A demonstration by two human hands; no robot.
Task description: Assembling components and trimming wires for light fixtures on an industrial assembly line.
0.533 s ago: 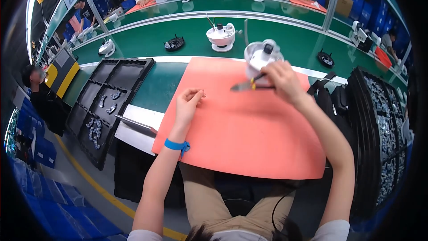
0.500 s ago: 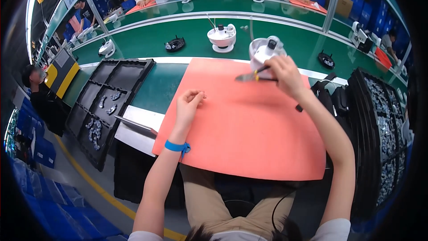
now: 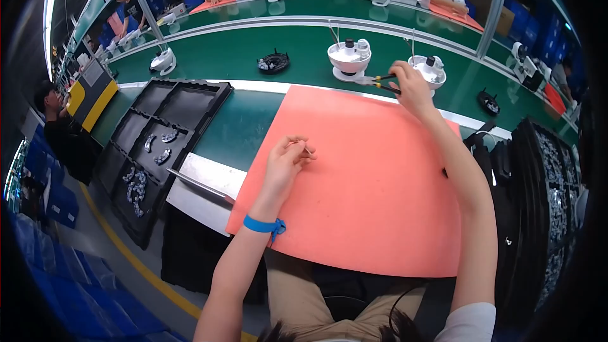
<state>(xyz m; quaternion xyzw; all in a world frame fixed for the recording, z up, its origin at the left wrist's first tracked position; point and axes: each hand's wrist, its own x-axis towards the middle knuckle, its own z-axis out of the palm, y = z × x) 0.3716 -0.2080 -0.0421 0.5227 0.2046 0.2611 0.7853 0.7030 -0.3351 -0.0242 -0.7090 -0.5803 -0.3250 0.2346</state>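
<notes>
My right hand (image 3: 413, 92) grips pliers (image 3: 385, 84) with black and yellow handles, jaws pointing left. They are over the far edge of the orange mat (image 3: 354, 215), and the jaw tips overlap the base of a white bowl-shaped device (image 3: 349, 57) in view. Just behind my right fingers stands a second white bowl-shaped device (image 3: 432, 75), partly covered by the hand. Above the mat's left part, my left hand (image 3: 288, 161) is closed in a pinch. A tiny thin sliver shows at its fingertips, too small to name. A blue band (image 3: 263, 225) circles that wrist.
Left of the mat lie a metal plate with an upright fin (image 3: 202, 187) and a black compartment tray (image 3: 183, 104) holding small parts. Stacked black trays (image 3: 538, 171) stand at the right. Black ring-shaped parts (image 3: 273, 62) rest on the green belt. Other people sit across the line.
The view has shifted. My right hand and the pliers have moved away from me, toward the belt. The nearer white device has moved slightly right and away. My left hand keeps its pinch.
</notes>
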